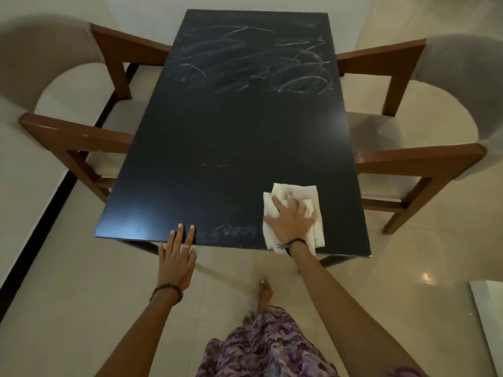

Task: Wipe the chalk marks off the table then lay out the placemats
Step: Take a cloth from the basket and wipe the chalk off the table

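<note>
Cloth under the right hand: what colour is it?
Pale cream cloth; the head view shows it.

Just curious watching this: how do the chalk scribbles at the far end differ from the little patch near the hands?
The far scribbles are large, looping and span the table's width; the near patch is small and faint. It lies beside the cloth; the far ones don't. Both remain unwiped.

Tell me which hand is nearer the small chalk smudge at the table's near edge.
Right. The right hand presses the cloth just right of the smudge; the left hand rests slightly farther left.
</note>
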